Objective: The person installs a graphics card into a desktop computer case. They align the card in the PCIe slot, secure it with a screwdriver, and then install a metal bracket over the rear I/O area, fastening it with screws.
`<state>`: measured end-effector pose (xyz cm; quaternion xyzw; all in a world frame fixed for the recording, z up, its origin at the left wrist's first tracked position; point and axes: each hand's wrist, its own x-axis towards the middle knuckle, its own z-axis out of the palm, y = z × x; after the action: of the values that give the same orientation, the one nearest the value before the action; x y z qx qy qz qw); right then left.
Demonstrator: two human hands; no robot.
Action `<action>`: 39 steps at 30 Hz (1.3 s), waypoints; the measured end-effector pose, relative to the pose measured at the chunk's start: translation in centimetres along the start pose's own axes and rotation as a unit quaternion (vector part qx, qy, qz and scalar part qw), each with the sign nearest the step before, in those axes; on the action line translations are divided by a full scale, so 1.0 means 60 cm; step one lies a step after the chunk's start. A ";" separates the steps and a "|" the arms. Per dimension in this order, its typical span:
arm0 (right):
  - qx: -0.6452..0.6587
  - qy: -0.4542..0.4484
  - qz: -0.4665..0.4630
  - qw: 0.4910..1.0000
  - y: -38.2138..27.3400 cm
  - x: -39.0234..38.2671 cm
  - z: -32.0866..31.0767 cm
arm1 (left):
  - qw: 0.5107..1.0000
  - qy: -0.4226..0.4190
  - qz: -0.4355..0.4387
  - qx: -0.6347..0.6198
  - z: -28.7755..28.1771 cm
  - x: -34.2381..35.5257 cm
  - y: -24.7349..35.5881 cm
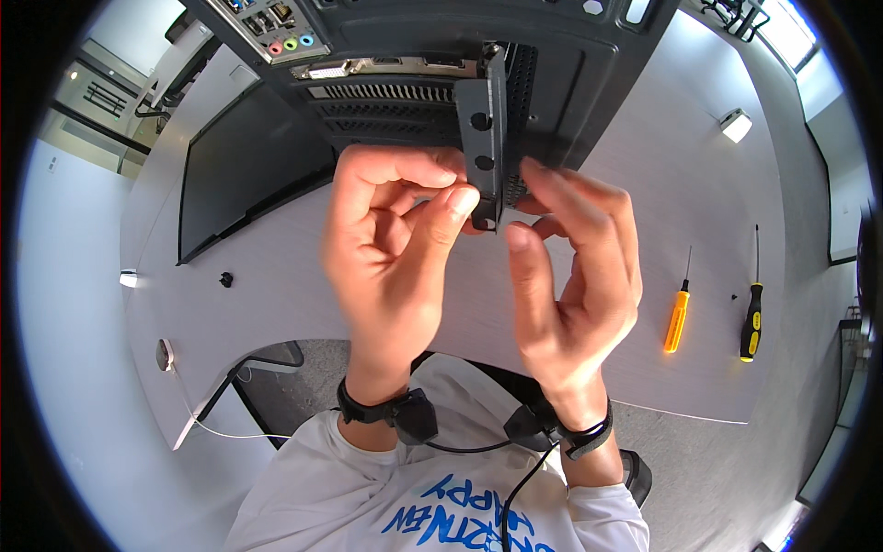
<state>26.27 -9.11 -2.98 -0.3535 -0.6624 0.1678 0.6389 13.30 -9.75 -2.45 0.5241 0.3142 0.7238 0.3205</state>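
A black metal bracket plate [480,120] with round holes stands out from the rear of a dark computer case [570,92]. Its upper end meets the case beside the expansion slots. My left hand [395,230] pinches the bracket's lower end between thumb and fingers. Close by on the other side, my right hand [584,267] is open, with thumb and index finger apart. The right fingertips are near the bracket's edge, and I cannot tell whether one touches it. Some right fingers are partly hidden behind the thumb.
A yellow screwdriver [678,320] and a black-and-yellow screwdriver [752,322] lie on the table [644,377] to the right. A dark monitor [248,170] lies at the left, near a small black part [226,280]. A small white box-shaped object [735,125] sits at the far right.
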 end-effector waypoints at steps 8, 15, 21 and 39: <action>0.155 -0.022 0.162 0.974 -0.021 0.007 -0.014 | 0.985 -0.056 -0.108 -0.122 -0.016 0.006 0.011; 0.090 0.037 0.147 0.984 -0.013 0.023 -0.005 | 0.994 0.013 -0.021 0.111 0.018 0.006 0.003; 0.143 0.090 0.160 0.973 -0.009 0.016 0.020 | 0.972 -0.009 0.047 0.231 0.018 0.005 0.008; 0.033 0.091 0.155 0.983 -0.010 0.031 0.024 | 0.940 0.035 0.085 0.330 0.021 0.010 -0.005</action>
<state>24.88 -7.93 -1.42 -0.4443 -0.5332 0.2535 0.6738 14.38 -8.94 -2.02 0.5997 0.5003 0.6221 0.0554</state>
